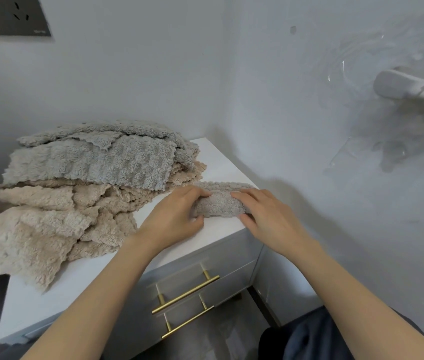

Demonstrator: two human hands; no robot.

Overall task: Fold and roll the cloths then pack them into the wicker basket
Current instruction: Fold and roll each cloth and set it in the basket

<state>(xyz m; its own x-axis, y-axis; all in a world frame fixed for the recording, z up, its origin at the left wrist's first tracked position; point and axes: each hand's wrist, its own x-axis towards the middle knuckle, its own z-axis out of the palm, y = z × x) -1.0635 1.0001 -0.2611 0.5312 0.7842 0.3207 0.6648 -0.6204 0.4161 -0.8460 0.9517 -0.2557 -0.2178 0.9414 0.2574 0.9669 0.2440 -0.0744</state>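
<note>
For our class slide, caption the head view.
Left hand and right hand grip a part-rolled grey cloth on a white cabinet beside piled cloths.

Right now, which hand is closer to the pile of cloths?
Left. The left hand holds the rolled grey cloth beside the pile; the right hand holds its far end.

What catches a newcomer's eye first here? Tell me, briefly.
The left hand and right hand grip a half-rolled grey cloth near the right front corner of the white cabinet top. Left of them sprawls a big heap of fluffy cloths, grey over beige, overhanging the left edge.
</note>
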